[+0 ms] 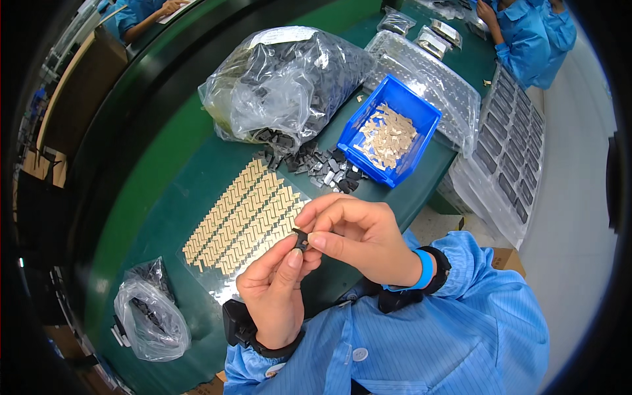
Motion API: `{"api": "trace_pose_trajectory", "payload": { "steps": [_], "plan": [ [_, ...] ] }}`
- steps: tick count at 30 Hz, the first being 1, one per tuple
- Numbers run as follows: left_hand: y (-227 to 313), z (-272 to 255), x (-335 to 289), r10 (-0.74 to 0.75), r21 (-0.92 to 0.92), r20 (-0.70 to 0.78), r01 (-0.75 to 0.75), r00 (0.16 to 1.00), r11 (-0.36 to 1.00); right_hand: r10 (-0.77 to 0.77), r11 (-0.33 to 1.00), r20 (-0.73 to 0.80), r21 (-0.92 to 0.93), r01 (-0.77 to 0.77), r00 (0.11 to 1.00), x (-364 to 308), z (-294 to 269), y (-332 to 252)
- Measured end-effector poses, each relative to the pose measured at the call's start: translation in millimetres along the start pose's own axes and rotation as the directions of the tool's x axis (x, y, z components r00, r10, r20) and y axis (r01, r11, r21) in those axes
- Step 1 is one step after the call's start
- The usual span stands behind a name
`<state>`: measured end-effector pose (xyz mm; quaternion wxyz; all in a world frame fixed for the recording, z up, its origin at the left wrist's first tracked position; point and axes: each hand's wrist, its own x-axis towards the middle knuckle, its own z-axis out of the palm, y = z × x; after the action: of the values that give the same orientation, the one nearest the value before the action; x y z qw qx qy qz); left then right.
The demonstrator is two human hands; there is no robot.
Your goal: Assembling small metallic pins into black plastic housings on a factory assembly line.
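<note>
Between my two hands, over the near edge of the green table, is a small black plastic part (301,239). My left hand (276,276) pinches it from below with thumb and fingertips. From the right, my right hand (359,234) has thumb and forefinger closed at the part's edge; whether a small piece sits between them I cannot make out. Just beyond my hands lies a clear sheet (243,217) covered with rows of small tan adhesive pieces. Loose black and grey parts (322,166) are heaped behind it, at the mouth of a big clear bag (289,79).
A blue bin (349,148) of tan scraps stands right of the heap. Clear plastic trays (454,85) lie behind it, and a tray of black parts (510,145) is at the right. A smaller bag (155,322) sits near left. Co-workers in blue (526,39) are beyond.
</note>
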<state>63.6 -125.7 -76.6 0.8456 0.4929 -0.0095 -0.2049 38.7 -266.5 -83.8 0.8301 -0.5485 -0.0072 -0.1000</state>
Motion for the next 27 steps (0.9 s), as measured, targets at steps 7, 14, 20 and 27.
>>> {"api": "trace_pose_trajectory", "payload": {
  "steps": [7,14,20,27],
  "plan": [
    [-0.2,-2.0,-0.4,-0.025,-0.055,0.026,0.026,0.999,0.998,0.091,0.989,0.009,0.119,-0.091,0.996,0.1,1.5,1.7],
    [-0.4,0.6,-1.1,-0.030,-0.021,0.004,0.030,1.000,0.999,0.130,0.980,-0.007,0.155,-0.127,0.992,0.3,2.3,1.2],
    [-0.3,1.5,0.1,-0.042,-0.003,-0.003,0.042,0.999,0.999,0.213,0.951,-0.025,0.235,-0.201,0.977,2.1,0.3,1.6],
    [-0.6,1.6,0.2,-0.034,-0.006,-0.010,0.034,0.999,0.999,0.242,0.931,-0.006,0.282,-0.231,0.970,2.3,1.9,0.5]
  ]
}}
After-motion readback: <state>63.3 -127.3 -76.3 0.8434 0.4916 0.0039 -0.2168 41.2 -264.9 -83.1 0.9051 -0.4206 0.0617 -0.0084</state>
